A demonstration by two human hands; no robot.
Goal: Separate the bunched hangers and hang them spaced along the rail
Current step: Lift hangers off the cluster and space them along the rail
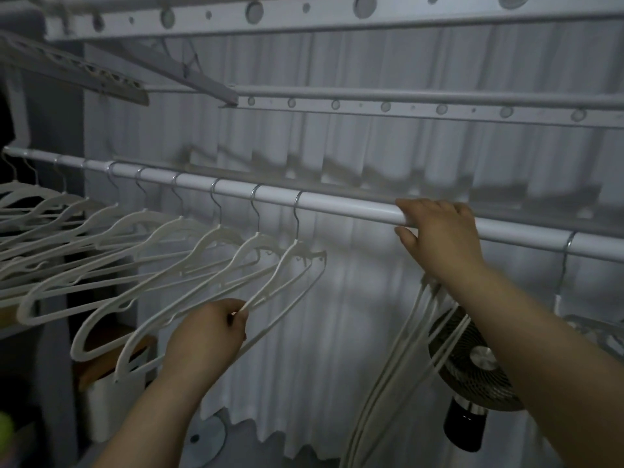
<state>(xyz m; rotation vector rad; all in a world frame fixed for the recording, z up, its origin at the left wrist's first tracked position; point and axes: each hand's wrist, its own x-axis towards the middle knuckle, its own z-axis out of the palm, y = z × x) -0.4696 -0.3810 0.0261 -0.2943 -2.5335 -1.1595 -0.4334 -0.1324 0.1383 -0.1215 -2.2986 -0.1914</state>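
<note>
Several spaced hangers (pixel 209 244), thin and white with a matte, flocked look and slim silver wire hooks, hang in a row along the left half of the rail (pixel 337 206), a smooth white tube running from upper left down to the right edge of the view. Their hooks sit apart from one another with bare rail between them, and their bodies all lean the same way, lower ends swung toward the left. The end hanger (pixel 297 265), rightmost of this row, has small notches at its shoulder; the left hand (pixel 206 332) pinches its thin lower bar between thumb and curled fingers. Well to the right, the right hand (pixel 442 231) grips the rail, fingers draped over the top and thumb beneath. Below that wrist a bunch of hangers (pixel 398 349) dangles, pressed tightly together, its long white arms trailing down; its hooks are hidden by the hand. Another lone hook (pixel 565 261) hangs on the rail near the right edge. A pleated white curtain (pixel 337 298) fills the background, and a round fan (pixel 479 373) stands behind the right forearm.
</note>
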